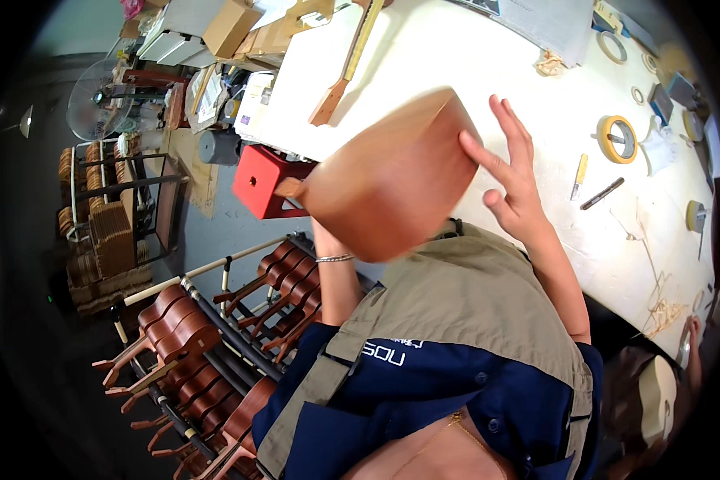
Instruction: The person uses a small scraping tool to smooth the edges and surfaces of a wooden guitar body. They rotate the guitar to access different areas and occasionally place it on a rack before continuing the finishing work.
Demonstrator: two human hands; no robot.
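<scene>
A brown wooden ukulele [388, 180] is tilted in the air above my lap, beside the white table. Its body is blurred, and its short neck end points left over a red stool [256, 184]. My left forearm [338, 288], with a bracelet at the wrist, rises behind the body and supports it from there; the fingers of that hand are hidden. At the body's right edge, my right hand [514, 176] is open with its fingers spread. Its index fingertip lies at the wood, seemingly touching it, and the thumb stands apart.
On the white table [528, 104] lie another wooden instrument neck [348, 76], a yellow tape roll [618, 139], a knife [579, 176] and a black pen [602, 194]. Racked ukuleles [176, 328] stand at lower left. A co-worker's hand [690, 330] and a pale instrument body [658, 400] are at right.
</scene>
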